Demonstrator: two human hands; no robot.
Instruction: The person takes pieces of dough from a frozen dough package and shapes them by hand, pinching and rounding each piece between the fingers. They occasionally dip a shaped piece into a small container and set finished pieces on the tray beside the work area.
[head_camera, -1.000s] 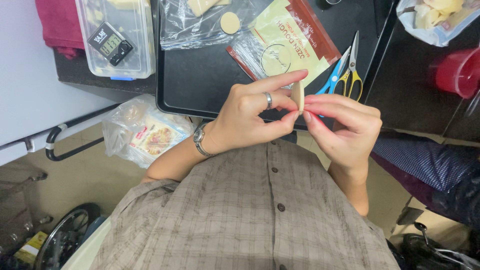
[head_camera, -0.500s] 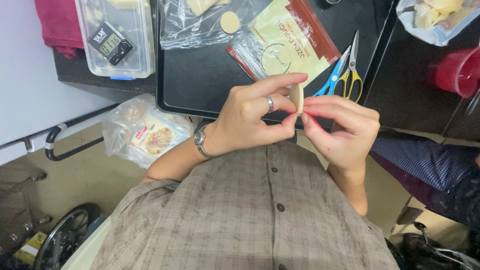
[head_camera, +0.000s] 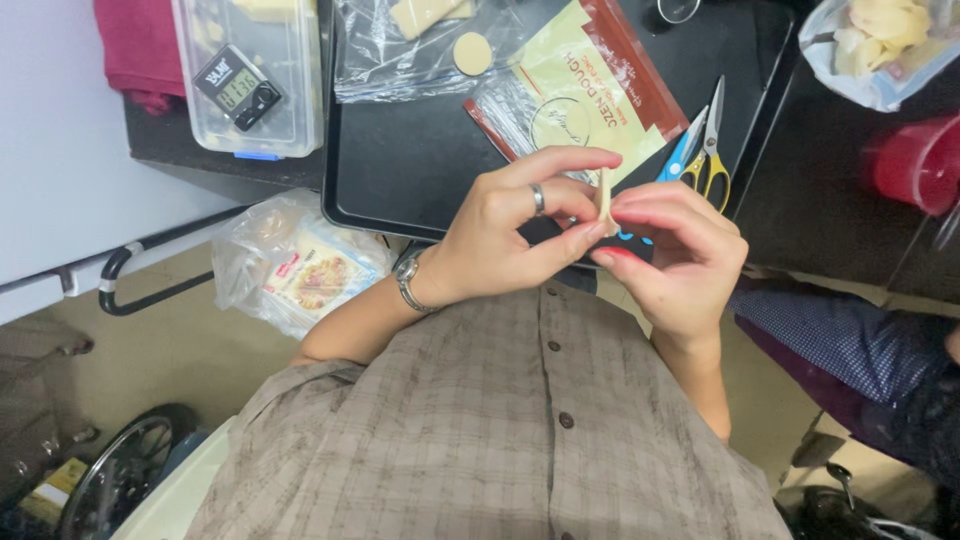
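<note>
A thin pale round of dough (head_camera: 604, 198) stands on edge between both of my hands, over the near rim of a black tray (head_camera: 400, 160). My left hand (head_camera: 510, 235), with a ring and a wristwatch, pinches it from the left with thumb and fingers. From the right, my right hand (head_camera: 680, 255) pinches it too, its fingertips meeting the left ones. On the tray lie a torn tan and dark red dough packet (head_camera: 580, 100), blue and yellow scissors (head_camera: 700, 155), and a clear bag (head_camera: 420, 40) beside another dough round (head_camera: 472, 53).
A clear plastic box (head_camera: 255, 75) with a small digital timer (head_camera: 236, 87) stands left of the tray. A bagged food pack (head_camera: 300, 270) hangs below the table edge. A red cup (head_camera: 915, 165) and a bag of pale pieces (head_camera: 880, 45) are at right. Another person's blue sleeve (head_camera: 850, 350) is nearby.
Both hands have stayed in place, with only small finger shifts around the dough round.
</note>
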